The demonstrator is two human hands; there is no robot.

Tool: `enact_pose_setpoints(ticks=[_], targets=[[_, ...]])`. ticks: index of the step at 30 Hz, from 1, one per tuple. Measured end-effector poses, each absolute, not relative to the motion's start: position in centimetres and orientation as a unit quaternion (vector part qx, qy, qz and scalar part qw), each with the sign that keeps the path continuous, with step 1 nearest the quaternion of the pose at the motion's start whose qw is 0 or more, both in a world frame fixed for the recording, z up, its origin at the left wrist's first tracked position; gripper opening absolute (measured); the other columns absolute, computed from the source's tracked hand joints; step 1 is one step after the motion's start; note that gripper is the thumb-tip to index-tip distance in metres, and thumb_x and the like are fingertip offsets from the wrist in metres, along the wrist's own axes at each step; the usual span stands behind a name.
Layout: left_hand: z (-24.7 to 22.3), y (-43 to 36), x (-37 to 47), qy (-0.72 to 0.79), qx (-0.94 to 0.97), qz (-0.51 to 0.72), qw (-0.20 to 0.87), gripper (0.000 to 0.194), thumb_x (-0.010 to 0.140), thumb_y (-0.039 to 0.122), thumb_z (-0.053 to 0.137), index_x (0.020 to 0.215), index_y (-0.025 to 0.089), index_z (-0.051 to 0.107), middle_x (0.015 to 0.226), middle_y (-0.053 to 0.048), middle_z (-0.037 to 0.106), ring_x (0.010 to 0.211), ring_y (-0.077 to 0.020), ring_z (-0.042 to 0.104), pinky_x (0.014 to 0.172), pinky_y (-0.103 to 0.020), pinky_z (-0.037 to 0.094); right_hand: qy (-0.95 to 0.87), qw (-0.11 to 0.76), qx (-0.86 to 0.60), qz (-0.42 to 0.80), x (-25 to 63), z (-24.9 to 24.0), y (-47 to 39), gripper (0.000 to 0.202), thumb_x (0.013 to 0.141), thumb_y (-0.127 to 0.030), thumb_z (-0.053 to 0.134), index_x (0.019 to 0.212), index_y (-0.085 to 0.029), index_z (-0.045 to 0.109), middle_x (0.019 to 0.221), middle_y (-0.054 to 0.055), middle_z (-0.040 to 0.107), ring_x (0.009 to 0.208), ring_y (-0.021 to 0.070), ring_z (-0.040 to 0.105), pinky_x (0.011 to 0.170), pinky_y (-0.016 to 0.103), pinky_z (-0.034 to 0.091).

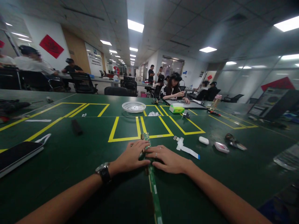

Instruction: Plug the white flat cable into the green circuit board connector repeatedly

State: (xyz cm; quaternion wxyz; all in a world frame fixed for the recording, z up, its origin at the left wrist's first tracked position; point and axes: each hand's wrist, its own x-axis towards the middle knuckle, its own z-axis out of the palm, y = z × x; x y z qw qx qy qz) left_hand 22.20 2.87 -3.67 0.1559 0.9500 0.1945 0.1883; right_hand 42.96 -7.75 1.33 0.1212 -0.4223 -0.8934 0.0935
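A long, narrow green circuit board [153, 183] runs away from me along the dark green table, with brownish strips along its left edge. My left hand [130, 155], a watch [104, 172] on its wrist, reaches over the board from the left, fingers bent across its far part and thumb near its edge. From the right, my right hand [169, 159] has its fingertips on the same stretch of board, thumb a little apart below. The fingers of both hands close around the board there and hide what lies beneath them. A white flat ribbon cable [187, 149] rests right of my right hand.
A white basket [134, 107] stands ahead among yellow tape outlines. To the right lie a white case [204, 140], a pinkish case [221, 147] and a green box [177, 108]. A dark-screened device [18, 154] is at left. A person [174, 88] sits across the table.
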Motion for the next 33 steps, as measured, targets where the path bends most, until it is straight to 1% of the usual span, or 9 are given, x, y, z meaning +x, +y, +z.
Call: enact_pose_setpoints(ticks=[3,6,9,11,15,18,21,25,33], targets=[[-3.6,2.7,22.1,0.188,0.956,0.172,0.145,0.065,0.086,0.063,0.059,0.138,0.026,0.048,0.146,-0.009,0.046,0.133,-0.0332,0.041,0.105,-0.050,0.031,-0.881,0.146,-0.445,0.068,43.1,1.7,-7.9,0.036,0.095,-0.022,0.051,0.130,-0.024,0.057,0.129,0.006,0.063,0.123,0.0195,0.053,0.104,0.036,0.037],[-3.4,2.7,22.0,0.194,0.953,0.173,0.155,0.069,0.086,0.066,0.058,0.141,0.027,0.045,0.148,-0.008,0.044,0.133,-0.0333,0.041,0.106,-0.050,0.031,-0.763,0.164,-0.623,-0.054,47.0,1.2,-6.7,0.034,0.092,-0.022,0.051,0.123,-0.017,0.060,0.122,0.014,0.063,0.113,0.0272,0.058,0.098,0.042,0.042],[-3.2,2.6,21.9,0.193,0.952,0.173,0.163,0.068,0.087,0.065,0.057,0.142,0.028,0.044,0.148,-0.007,0.045,0.134,-0.0326,0.040,0.107,-0.051,0.029,-0.643,0.082,-0.755,-0.100,52.1,0.2,-5.7,0.038,0.086,-0.028,0.057,0.119,-0.010,0.064,0.120,0.022,0.061,0.111,0.0372,0.056,0.092,0.047,0.045],[-3.2,2.5,21.9,0.189,0.952,0.174,0.166,0.067,0.087,0.065,0.056,0.142,0.028,0.044,0.147,-0.007,0.045,0.135,-0.0323,0.040,0.108,-0.051,0.028,-0.613,0.049,-0.784,-0.076,54.2,-0.2,-5.5,0.034,0.087,-0.033,0.055,0.111,-0.013,0.067,0.114,0.021,0.063,0.104,0.0372,0.059,0.083,0.046,0.048],[-3.1,2.5,21.9,0.186,0.951,0.177,0.171,0.068,0.087,0.066,0.057,0.142,0.029,0.045,0.146,-0.007,0.046,0.134,-0.0328,0.040,0.108,-0.051,0.028,-0.658,0.061,-0.749,-0.042,53.5,0.0,-5.8,0.026,0.089,-0.035,0.053,0.100,-0.018,0.070,0.105,0.014,0.066,0.093,0.0290,0.063,0.074,0.037,0.047],[-3.2,2.5,21.9,0.187,0.952,0.178,0.164,0.068,0.086,0.064,0.059,0.142,0.029,0.045,0.146,-0.008,0.047,0.134,-0.0329,0.040,0.108,-0.051,0.028,-0.726,0.070,-0.683,-0.027,50.1,0.5,-6.3,0.024,0.090,-0.037,0.056,0.102,-0.020,0.069,0.105,0.010,0.066,0.094,0.0258,0.063,0.076,0.034,0.045],[-3.3,2.5,22.0,0.187,0.954,0.176,0.157,0.067,0.087,0.063,0.058,0.142,0.028,0.044,0.146,-0.008,0.046,0.134,-0.0325,0.040,0.108,-0.051,0.029,-0.780,0.064,-0.621,-0.037,46.5,0.8,-6.9,0.025,0.091,-0.035,0.057,0.107,-0.020,0.068,0.106,0.009,0.066,0.098,0.0252,0.061,0.081,0.036,0.041],[-3.4,2.5,22.0,0.186,0.954,0.179,0.153,0.066,0.087,0.062,0.059,0.141,0.028,0.046,0.145,-0.009,0.048,0.135,-0.0326,0.039,0.108,-0.051,0.028,-0.816,0.055,-0.574,-0.043,43.8,0.7,-7.4,0.027,0.092,-0.036,0.056,0.111,-0.019,0.068,0.103,0.010,0.064,0.097,0.0248,0.059,0.082,0.038,0.039],[-3.1,2.4,22.0,0.184,0.952,0.182,0.162,0.067,0.087,0.061,0.059,0.143,0.027,0.044,0.143,-0.008,0.050,0.134,-0.0326,0.041,0.108,-0.051,0.029,-0.812,0.069,-0.578,-0.032,43.8,0.4,-7.4,0.028,0.093,-0.038,0.056,0.110,-0.019,0.067,0.107,0.010,0.064,0.098,0.0251,0.058,0.083,0.039,0.039]])
